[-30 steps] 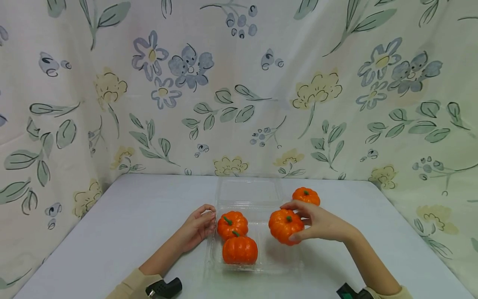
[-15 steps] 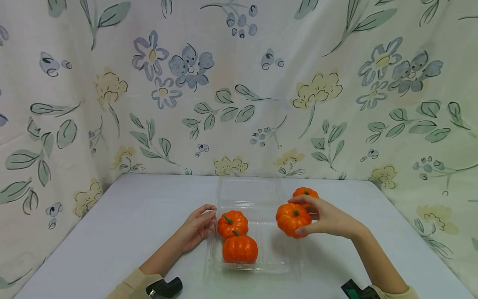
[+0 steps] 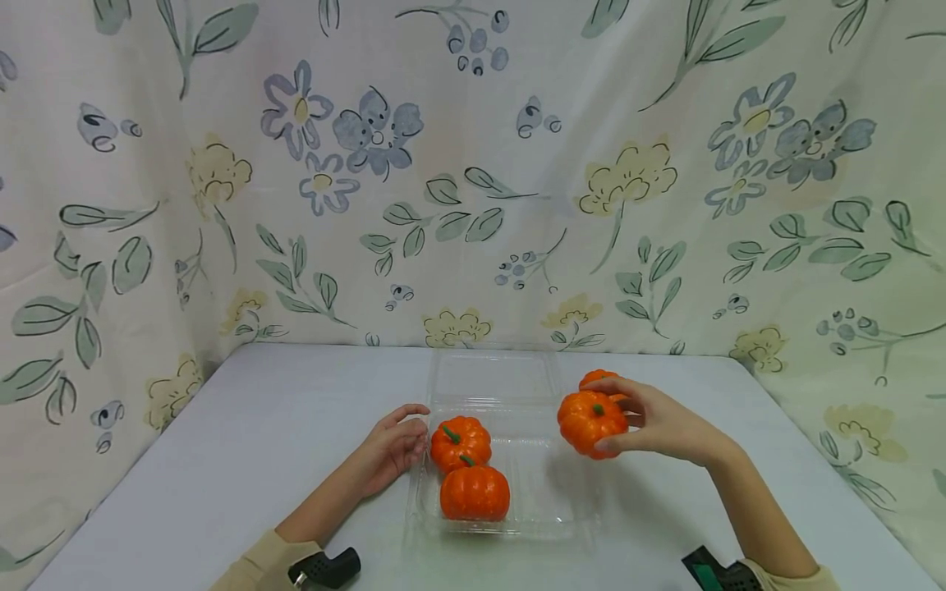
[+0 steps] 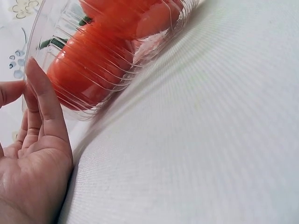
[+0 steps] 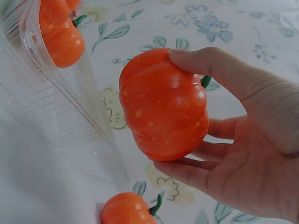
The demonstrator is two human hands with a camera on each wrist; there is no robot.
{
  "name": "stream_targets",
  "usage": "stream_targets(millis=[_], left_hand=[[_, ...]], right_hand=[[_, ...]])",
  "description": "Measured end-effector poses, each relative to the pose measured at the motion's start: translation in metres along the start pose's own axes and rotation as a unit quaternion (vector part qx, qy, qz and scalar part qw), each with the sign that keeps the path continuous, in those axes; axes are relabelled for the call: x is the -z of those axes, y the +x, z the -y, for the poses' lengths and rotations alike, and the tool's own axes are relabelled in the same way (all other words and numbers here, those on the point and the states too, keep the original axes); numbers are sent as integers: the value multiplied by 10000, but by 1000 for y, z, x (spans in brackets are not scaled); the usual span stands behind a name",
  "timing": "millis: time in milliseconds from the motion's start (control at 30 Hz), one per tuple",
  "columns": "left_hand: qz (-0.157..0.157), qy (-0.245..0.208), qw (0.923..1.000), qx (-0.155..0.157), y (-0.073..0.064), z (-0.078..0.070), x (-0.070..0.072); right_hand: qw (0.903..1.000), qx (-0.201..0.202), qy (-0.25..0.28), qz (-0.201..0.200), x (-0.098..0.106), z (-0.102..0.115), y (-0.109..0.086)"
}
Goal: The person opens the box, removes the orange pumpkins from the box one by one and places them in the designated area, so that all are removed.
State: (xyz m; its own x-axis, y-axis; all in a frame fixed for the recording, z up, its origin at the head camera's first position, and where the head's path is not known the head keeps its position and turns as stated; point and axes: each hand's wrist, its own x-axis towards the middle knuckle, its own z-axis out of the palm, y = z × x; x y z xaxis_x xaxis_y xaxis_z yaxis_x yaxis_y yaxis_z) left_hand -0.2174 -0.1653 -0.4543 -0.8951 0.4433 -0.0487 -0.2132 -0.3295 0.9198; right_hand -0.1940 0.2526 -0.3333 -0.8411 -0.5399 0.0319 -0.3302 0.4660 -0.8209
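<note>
My right hand (image 3: 658, 419) grips a small orange toy pumpkin (image 3: 591, 424) between thumb and fingers. It is held up over the right side of a clear plastic clamshell box (image 3: 528, 492), its green stem toward the palm in the right wrist view. Two more pumpkins sit in the box's left half, a rear one (image 3: 461, 444) and a front one (image 3: 475, 494). At the box's left rim, my left hand (image 3: 395, 450) pinches the thin plastic edge; in the left wrist view the thumb and fingers (image 4: 46, 102) meet there.
Another pumpkin (image 3: 597, 377) lies on the white table (image 3: 310, 394) behind the right hand, mostly hidden by it. The box's clear lid (image 3: 493, 377) lies folded back toward the floral curtain (image 3: 473, 205) behind the table.
The right hand has carried its pumpkin to the right and slightly away, from above the box's right half toward its right edge. The left hand and the boxed pumpkins stay in place.
</note>
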Motion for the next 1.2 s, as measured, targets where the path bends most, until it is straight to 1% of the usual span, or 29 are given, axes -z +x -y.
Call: stream_targets(millis=[100,300,467,867,1200], left_hand=[[46,-12,10000,-26,0,0,1],[146,-40,9998,-87,0,1,2],[167,-97,9998,-87,0,1,2],[248,-207,9994,-152,0,3,4],[370,-232,9990,-116,-3,-1,4]], right_hand=[[9999,-70,-52,-100,1,0,-1],[9992,-306,26,-239,6,-2,-2],[9989,-350,-51,-315,11,-5,-3],[9973,-483,24,-550,22,-8,-10],[9948,-474,-264,-864,31,-14,-14]])
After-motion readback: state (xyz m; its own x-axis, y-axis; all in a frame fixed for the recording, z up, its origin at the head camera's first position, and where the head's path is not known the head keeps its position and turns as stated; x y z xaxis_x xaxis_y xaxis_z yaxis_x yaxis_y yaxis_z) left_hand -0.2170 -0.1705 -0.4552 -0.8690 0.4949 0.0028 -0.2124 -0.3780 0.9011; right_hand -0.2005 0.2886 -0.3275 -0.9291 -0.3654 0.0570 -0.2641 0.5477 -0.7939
